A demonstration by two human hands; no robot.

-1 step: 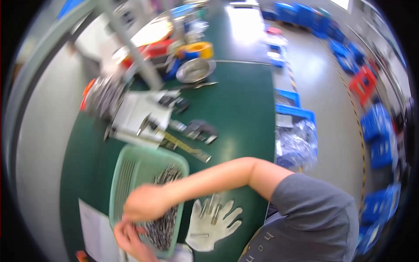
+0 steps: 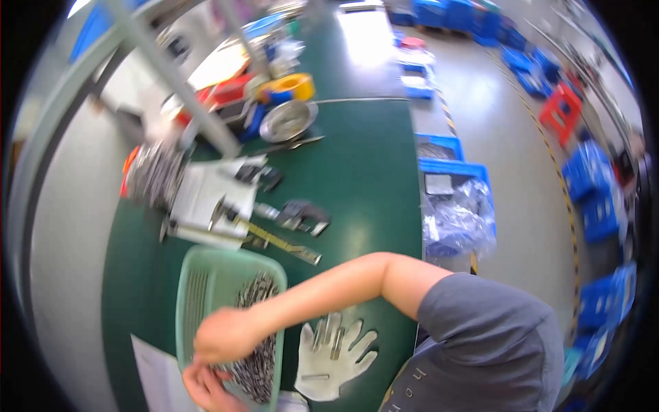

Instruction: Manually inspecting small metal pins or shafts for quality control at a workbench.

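Two hands meet over the near end of a green basket (image 2: 206, 288) on the green table (image 2: 357, 178). The right hand (image 2: 223, 335) is curled shut above the pile of metal pieces (image 2: 255, 357) inside; the left hand (image 2: 206, 388), fingers bent, lies just below. White gloves (image 2: 333, 357) rest beside the basket.

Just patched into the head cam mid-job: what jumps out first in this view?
The right hand and left hand meet over a pale green basket of small dark metal parts at the green table's near edge. A white work glove lies flat right of the basket; a yellow tape roll sits at the far end.
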